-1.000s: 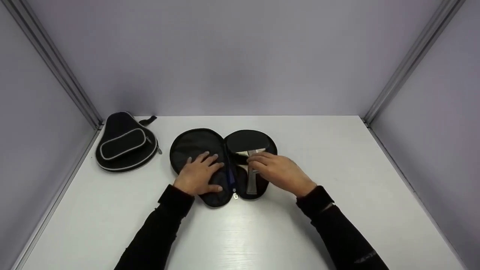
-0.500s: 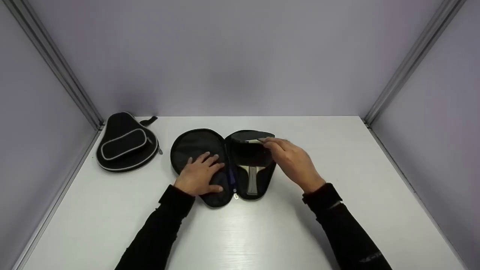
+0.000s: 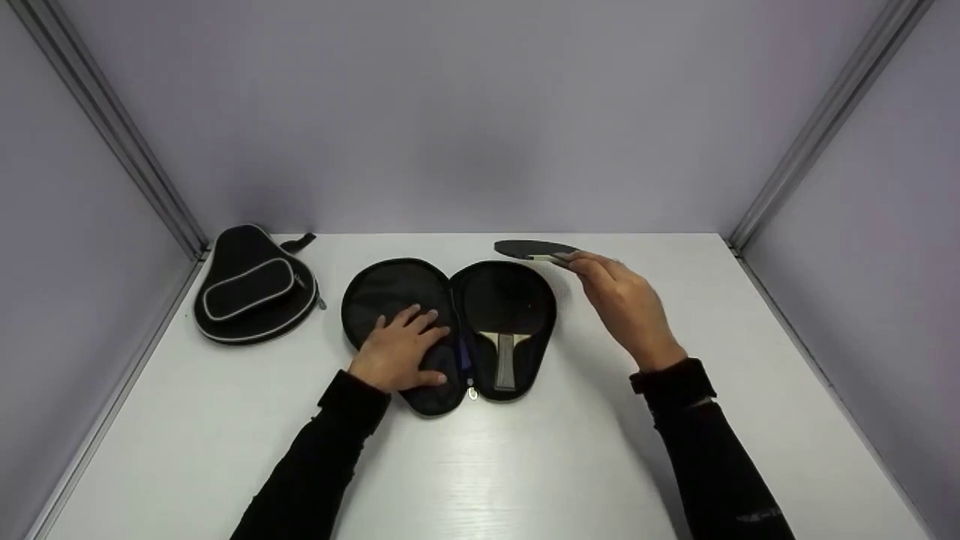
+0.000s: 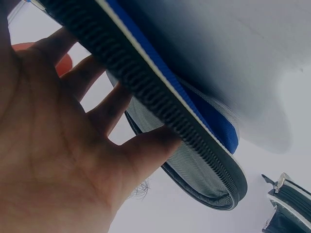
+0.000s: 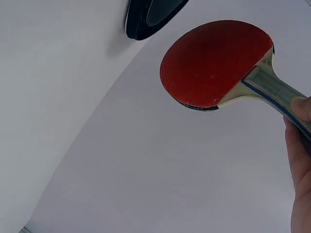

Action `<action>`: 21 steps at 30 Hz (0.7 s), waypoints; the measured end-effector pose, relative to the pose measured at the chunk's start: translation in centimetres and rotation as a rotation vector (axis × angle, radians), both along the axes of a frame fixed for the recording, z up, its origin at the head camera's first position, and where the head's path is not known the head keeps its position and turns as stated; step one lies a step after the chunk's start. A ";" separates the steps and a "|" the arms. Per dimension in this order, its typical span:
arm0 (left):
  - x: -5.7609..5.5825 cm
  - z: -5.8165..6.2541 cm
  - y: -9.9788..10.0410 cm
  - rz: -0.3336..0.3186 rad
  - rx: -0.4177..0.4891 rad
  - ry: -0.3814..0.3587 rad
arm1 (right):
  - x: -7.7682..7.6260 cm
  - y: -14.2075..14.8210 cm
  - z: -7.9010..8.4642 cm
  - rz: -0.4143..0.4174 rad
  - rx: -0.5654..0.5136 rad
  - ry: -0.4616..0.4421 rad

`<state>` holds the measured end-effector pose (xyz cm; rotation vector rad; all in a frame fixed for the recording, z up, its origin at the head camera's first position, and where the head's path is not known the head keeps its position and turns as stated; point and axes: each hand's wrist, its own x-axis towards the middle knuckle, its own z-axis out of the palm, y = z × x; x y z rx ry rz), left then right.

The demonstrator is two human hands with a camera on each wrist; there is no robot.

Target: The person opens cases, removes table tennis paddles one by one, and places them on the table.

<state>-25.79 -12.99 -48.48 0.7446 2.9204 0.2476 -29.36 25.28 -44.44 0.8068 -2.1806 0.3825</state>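
A black paddle case [image 3: 390, 285] lies unzipped and spread like a book on the white table. My left hand [image 3: 401, 349] rests on its left half, fingers spread; the left wrist view shows that hand at the case's zipper edge [image 4: 146, 99]. Above and behind the right half, my right hand [image 3: 626, 311] holds a table tennis paddle [image 3: 534, 249] by its handle. Its black face is up in the head view, and the red face [image 5: 216, 63] shows in the right wrist view. A second paddle [image 3: 505, 364] lies in the right half, handle toward me.
A closed black paddle case [image 3: 247, 289] with pale piping and a small front pocket lies at the back left of the table [image 3: 465, 480]. Grey walls [image 3: 480, 120] stand behind and on both sides.
My right hand has lifted the paddle out of the case's right half, moving it up, back and to the right. The second paddle beneath is now uncovered. My left hand has stayed in place.
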 end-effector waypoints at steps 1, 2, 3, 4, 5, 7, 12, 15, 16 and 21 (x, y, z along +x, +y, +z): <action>0.0 0.0 0.0 0.000 -0.001 0.001 | -0.1 0.5 0.1 -0.013 -0.012 -0.004; 0.0 0.0 0.0 -0.003 0.002 0.003 | -0.2 1.0 0.3 -0.027 -0.024 -0.007; 0.0 0.0 0.0 -0.007 0.008 0.009 | -0.3 1.5 0.4 -0.041 -0.033 -0.009; 0.0 -0.1 -0.1 -0.009 0.013 0.009 | -0.4 2.0 0.5 -0.054 -0.042 -0.012; -0.2 -0.3 -0.1 -0.016 0.023 0.014 | -0.5 2.5 0.6 -0.065 -0.057 -0.016; -0.6 -1.1 -0.4 -0.032 0.042 0.039 | -0.7 3.5 0.8 -0.084 -0.085 -0.025; -2.1 -4.0 -1.3 -0.050 0.084 0.084 | -1.1 6.1 1.3 -0.135 -0.160 -0.063; -2.4 -4.4 -1.4 -0.047 0.086 0.082 | -1.3 7.7 1.3 -0.179 -0.185 -0.082; -2.3 -4.2 -1.3 -0.043 0.070 0.075 | -1.4 8.2 1.3 -0.193 -0.192 -0.086; -2.1 -3.5 -1.1 -0.037 0.052 0.057 | -1.8 10.6 1.0 -0.246 -0.239 -0.114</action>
